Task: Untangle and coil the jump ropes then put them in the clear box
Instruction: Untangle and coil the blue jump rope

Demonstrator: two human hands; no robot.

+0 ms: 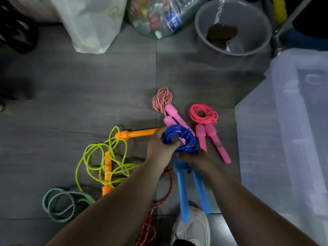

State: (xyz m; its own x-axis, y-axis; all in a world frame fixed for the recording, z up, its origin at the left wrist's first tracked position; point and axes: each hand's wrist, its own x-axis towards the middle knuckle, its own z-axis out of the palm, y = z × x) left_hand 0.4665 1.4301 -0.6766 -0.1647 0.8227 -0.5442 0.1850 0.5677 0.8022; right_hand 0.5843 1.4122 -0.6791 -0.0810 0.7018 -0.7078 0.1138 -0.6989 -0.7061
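Loops of the glossy blue plastic jump rope [184, 135] are gathered into a tight ring that we hold above the grey tiled floor [88, 82]. Our left hand [159, 148] has fingers and thumb clamped round the ring's left side, which we judge keeps the springy turns from slipping apart. Our right hand [193, 159] is closed under the ring where the cord meets the two light-blue plastic handles [183, 196]. These hang side by side toward a white shoe [192, 226]. Just beyond the ring lie two finished bundles, a red-and-white twisted rope with pink handles [162, 98] and a coral plastic rope with pink handles [195, 116]. We take them to be staged there for the clear plastic box [284, 148] at our right, in which we can see no rope yet. To our left the remaining work waits: a yellow-green cord with orange handles [108, 166] sprawls tangled, near a green-and-white braided rope [71, 193] and a red braided rope [149, 228] that runs under our left forearm.
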